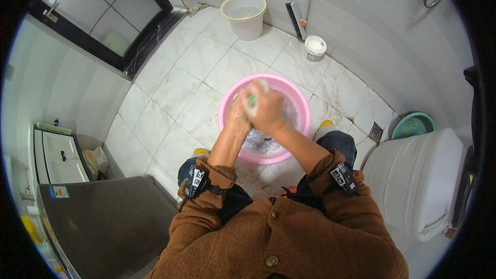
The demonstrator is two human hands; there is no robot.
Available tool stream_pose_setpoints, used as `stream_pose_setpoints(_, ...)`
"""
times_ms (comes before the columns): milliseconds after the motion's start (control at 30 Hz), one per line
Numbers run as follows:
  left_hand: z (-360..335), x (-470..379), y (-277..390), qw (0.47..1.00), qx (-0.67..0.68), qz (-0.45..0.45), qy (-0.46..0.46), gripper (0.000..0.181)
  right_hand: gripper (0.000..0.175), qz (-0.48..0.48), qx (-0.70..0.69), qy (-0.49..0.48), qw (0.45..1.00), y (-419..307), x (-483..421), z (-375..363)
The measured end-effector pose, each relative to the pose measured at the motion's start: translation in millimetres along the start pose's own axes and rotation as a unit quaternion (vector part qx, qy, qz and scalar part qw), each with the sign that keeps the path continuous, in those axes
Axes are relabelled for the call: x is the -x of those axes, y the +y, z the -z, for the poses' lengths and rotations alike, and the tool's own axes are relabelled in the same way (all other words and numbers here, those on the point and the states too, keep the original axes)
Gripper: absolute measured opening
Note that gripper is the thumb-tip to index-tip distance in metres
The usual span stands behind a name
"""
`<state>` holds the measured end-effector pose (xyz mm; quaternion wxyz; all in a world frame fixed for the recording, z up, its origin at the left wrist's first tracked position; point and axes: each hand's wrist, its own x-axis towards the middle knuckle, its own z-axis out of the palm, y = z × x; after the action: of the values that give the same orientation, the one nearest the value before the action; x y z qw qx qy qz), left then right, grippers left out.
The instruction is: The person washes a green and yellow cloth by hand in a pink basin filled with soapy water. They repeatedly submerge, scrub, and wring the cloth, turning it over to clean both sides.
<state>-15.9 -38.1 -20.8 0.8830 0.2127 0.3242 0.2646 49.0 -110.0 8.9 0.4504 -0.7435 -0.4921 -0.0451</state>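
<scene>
Both of my hands are together above a pink plastic basin (pixel 303 124) on the floor. My right hand (pixel 270 109) is closed around a soapy, wet item (pixel 252 101) that shows white and green. Pressed against it from the other side is my left hand (pixel 238 113), its fingers mostly hidden. Motion blur and foam leave the item's exact kind unclear. Foamy water (pixel 263 144) fills the basin's lower part, and something dark shows in the suds.
A pale bucket (pixel 248 29) holding water stands by the wall. Near it are a floor brush (pixel 296 21) and a small lidded tub (pixel 314 49). To the right sit a large white plastic container (pixel 410 178), a green basin (pixel 414 125) and a floor drain (pixel 376 131).
</scene>
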Motion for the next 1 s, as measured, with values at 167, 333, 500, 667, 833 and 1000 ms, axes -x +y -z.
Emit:
stream_pose_setpoints(167, -22, 10, 4, 0.996, -0.092, 0.001, 0.001, 0.025, 0.024, -0.283, -0.197, 0.065, 0.936, 46, -22, -9)
stream_pose_setpoints(333, 2, -14, 11, 0.999, -0.037, 0.002, -0.001, 0.021, 0.021, -0.115, -0.148, 0.128, 0.974, 15, -3, -4)
stream_pose_setpoints(500, 32, -32, 16, 0.985, 0.002, 0.06, -0.162, 0.019, 0.019, 0.226, -0.079, 0.006, 0.971, -29, 17, 5)
stream_pose_setpoints(667, 7, -9, -1, 0.999, -0.042, -0.003, 0.009, 0.02, 0.02, -0.04, 0.005, 0.005, 0.999, 5, -2, 1)
stream_pose_setpoints(833, -15, 8, -1, 0.996, -0.092, 0.001, -0.01, 0.025, 0.027, -0.266, -0.14, 0.037, 0.953, 41, -21, -4)
stream_pose_setpoints(1000, 5, -13, 11, 0.999, 0.017, 0.024, -0.024, 0.022, 0.018, -0.055, -0.101, 0.059, 0.992, 3, 6, 0)
